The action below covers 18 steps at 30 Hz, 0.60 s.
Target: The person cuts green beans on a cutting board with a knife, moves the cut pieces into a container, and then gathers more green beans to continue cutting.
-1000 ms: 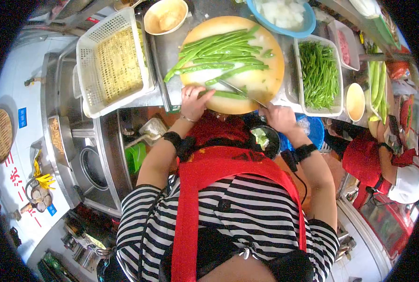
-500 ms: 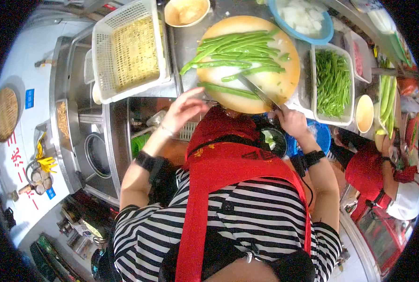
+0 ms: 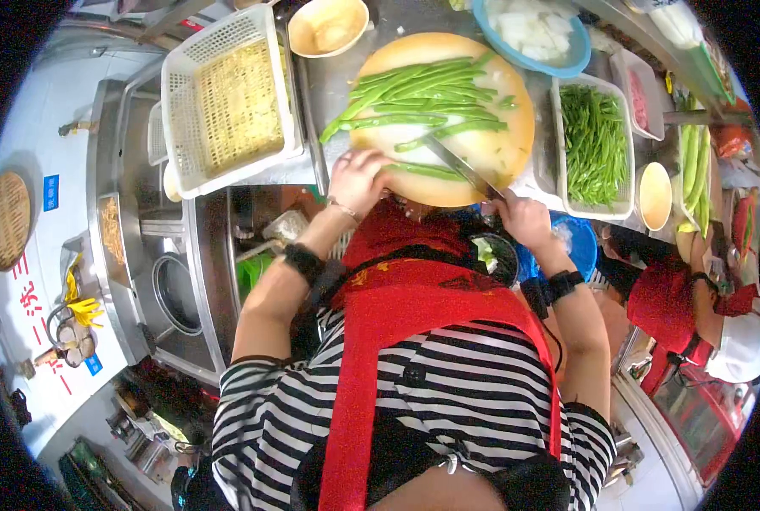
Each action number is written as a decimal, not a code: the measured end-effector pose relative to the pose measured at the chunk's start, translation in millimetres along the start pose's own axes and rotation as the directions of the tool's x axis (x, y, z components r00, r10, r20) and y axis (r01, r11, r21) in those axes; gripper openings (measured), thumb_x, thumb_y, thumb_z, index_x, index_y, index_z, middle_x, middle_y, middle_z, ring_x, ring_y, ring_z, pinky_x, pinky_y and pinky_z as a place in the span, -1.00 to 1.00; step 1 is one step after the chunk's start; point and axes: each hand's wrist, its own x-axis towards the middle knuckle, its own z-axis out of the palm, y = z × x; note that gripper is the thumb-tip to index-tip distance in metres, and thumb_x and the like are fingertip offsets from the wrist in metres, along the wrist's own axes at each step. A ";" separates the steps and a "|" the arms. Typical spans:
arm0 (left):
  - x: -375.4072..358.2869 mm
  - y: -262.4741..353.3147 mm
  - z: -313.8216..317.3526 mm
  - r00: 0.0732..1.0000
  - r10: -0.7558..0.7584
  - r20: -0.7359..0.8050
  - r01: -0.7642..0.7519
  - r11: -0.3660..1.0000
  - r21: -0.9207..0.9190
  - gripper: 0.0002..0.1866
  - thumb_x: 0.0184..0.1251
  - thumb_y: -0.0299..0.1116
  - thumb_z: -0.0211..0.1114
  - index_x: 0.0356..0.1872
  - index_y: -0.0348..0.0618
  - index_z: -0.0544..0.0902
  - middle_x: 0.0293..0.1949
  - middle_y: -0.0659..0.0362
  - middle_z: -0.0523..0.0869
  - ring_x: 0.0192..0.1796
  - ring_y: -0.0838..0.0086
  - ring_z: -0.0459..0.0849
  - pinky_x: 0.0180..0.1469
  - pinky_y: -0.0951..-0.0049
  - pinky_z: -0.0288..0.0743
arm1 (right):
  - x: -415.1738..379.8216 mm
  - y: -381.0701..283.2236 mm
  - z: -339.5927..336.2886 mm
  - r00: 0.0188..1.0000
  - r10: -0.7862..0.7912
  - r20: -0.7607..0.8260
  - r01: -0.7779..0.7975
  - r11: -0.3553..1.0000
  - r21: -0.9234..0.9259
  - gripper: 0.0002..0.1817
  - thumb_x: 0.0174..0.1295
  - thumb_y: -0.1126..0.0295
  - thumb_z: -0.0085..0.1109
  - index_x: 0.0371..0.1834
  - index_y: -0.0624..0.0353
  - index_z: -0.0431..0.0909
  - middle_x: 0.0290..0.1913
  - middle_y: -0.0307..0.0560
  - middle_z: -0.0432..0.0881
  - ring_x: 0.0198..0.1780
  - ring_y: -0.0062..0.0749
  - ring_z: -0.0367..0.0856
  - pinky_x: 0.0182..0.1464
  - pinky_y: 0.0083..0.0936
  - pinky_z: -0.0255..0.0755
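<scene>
A round cutting board (image 3: 516, 119) carries a pile of long green beans (image 3: 427, 89). My right hand (image 3: 523, 217) grips the handle of a knife (image 3: 458, 162), whose blade lies slanted over the board, its tip near the middle beans. At the board's near left edge, my left hand (image 3: 361, 177) has its fingers curled at the ends of a few green beans (image 3: 431, 171) set apart from the pile. Those fingers partly hide the bean ends. Right of the board stands a white basket (image 3: 597, 210) full of cut green pieces (image 3: 597, 140).
A large white basket (image 3: 174, 128) stands left, with a tan bowl (image 3: 327, 38) behind it. A blue bowl of white pieces (image 3: 529, 38) overlaps the board's far right. Farther right are a small yellowish bowl (image 3: 654, 196), a pink-filled tray (image 3: 640, 98) and a co-worker in red (image 3: 665, 302).
My left hand has come right and its spread fingers have closed in at the ends of the near beans. My right hand keeps the knife in about the same place.
</scene>
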 end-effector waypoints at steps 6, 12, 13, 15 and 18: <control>-3.2 -25.0 28.1 0.990 0.140 0.013 -0.140 0.983 0.121 -0.73 -0.09 -0.42 0.25 -0.27 0.11 0.62 -0.19 0.30 0.59 -0.13 0.32 0.54 -0.03 0.28 0.40 | -1.9 1.3 -22.2 0.996 -0.086 0.031 0.087 0.995 -0.049 -0.77 0.19 0.18 -0.01 -0.28 0.10 0.49 -0.61 0.09 0.57 -0.55 -0.04 0.59 -0.52 -0.19 0.44; -2.9 -33.8 39.7 0.975 0.210 -0.068 -0.198 0.969 0.149 -0.77 -0.13 -0.40 0.20 -0.36 0.13 0.63 -0.22 0.36 0.59 -0.17 0.37 0.55 0.04 0.23 0.36 | 2.0 0.1 -19.5 0.991 -0.068 0.117 0.081 0.991 -0.110 -0.81 0.17 0.22 0.00 -0.39 0.08 0.48 -0.65 0.00 0.55 -0.58 -0.11 0.58 -0.55 -0.23 0.43; -2.9 -32.5 39.3 0.976 0.209 -0.066 -0.198 0.969 0.148 -0.77 -0.13 -0.40 0.20 -0.36 0.13 0.63 -0.22 0.36 0.59 -0.17 0.37 0.55 0.04 0.23 0.36 | 0.4 -1.9 -30.6 0.994 -0.082 0.076 0.088 0.993 -0.073 -0.81 0.18 0.21 -0.01 -0.39 0.08 0.48 -0.65 0.00 0.55 -0.58 -0.11 0.58 -0.55 -0.23 0.44; -1.8 -27.8 40.4 0.974 0.212 -0.080 -0.199 0.969 0.149 -0.77 -0.14 -0.40 0.21 -0.36 0.14 0.63 -0.19 0.35 0.59 -0.16 0.37 0.55 0.06 0.21 0.35 | 2.5 -1.1 -27.6 0.995 -0.096 0.039 0.097 0.995 -0.038 -0.80 0.18 0.21 -0.01 -0.39 0.08 0.47 -0.65 0.01 0.55 -0.58 -0.12 0.58 -0.54 -0.23 0.44; 3.3 -13.6 39.7 0.986 0.163 -0.044 -0.160 0.985 0.066 -0.76 -0.15 -0.41 0.20 -0.35 0.13 0.63 -0.16 0.34 0.57 -0.12 0.36 0.53 0.09 0.21 0.32 | 7.2 1.0 -8.8 0.983 -0.093 0.157 0.115 0.983 -0.142 -0.78 0.20 0.18 -0.03 -0.35 0.08 0.48 -0.63 0.03 0.56 -0.57 -0.11 0.59 -0.53 -0.22 0.45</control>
